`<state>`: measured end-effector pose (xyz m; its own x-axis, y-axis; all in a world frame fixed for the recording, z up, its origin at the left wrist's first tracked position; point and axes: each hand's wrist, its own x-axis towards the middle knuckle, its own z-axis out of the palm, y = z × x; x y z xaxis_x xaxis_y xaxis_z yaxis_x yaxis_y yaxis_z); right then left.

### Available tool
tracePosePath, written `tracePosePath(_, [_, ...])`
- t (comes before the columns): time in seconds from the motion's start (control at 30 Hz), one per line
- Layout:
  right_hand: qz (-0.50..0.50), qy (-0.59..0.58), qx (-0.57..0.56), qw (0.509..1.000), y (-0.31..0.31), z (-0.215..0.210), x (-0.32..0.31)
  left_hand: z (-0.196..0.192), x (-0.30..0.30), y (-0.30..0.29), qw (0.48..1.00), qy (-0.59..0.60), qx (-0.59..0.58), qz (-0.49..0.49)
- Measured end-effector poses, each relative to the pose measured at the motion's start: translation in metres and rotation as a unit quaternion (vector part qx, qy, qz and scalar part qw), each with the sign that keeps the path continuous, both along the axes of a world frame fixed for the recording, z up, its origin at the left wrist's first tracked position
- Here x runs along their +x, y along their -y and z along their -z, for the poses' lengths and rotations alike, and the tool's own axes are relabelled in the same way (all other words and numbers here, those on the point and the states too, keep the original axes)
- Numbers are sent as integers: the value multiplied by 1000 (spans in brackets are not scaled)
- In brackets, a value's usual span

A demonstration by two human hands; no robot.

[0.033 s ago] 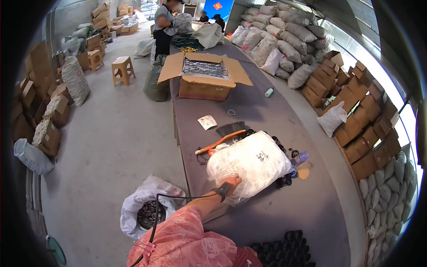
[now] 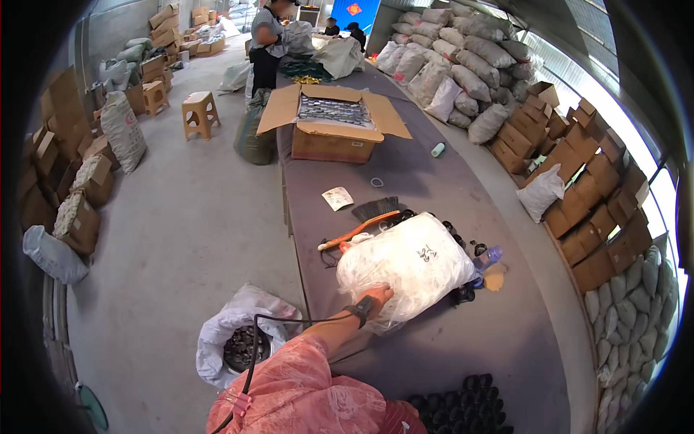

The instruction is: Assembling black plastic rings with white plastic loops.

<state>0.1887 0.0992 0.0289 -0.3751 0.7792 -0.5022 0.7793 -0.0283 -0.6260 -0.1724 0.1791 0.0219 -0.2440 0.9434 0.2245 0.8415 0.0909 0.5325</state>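
One long desk [image 2: 419,181] in matte grey-mauve cloth runs from the bottom of the frame to upper centre, bowed by the lens, over a smooth concrete floor [image 2: 195,231]. Plump woven sacks [image 2: 463,58] are heaped at upper right; stiff brown cartons [image 2: 593,195] line the right edge. A tan plastic stool [image 2: 199,112] stands at upper left.

Just right of centre on the desk lies a pillow-shaped, glossy white plastic bag [image 2: 419,260], crinkled and translucent toward its near edge. The left hand [image 2: 376,295] has its grip clamped on that loose film; the right hand is out of view, its grip untellable. Just beyond the bag lies an orange-handled brush [image 2: 373,211] with dark bristles. Rounded, shiny black pieces [image 2: 463,405] cluster at bottom centre-right. An open corrugated cardboard box [image 2: 332,148] sits at upper centre.
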Motion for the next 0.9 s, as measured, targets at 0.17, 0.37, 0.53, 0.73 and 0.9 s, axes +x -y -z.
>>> tracePosePath(0.17, [-69, 12, 38, 997, 9, 45, 23, 16, 1, -2, 997, 51, 26, 48])
tracePosePath(0.37, [-14, -37, 26, 999, 18, -22, 2, 9, -1, 4, 990, 41, 135, 13])
tracePosePath(0.53, [57, -41, -41, 997, 17, -26, 0, 4, 1, 2, 994, 18, 108, 17])
tracePosePath(0.73, [82, -44, -68, 993, 20, -34, -6, -1, 2, 8, 998, -5, 64, 25])
tracePosePath(0.9, [23, -60, -28, 998, 17, -18, 2, -15, 22, -10, 989, 98, 111, 3])
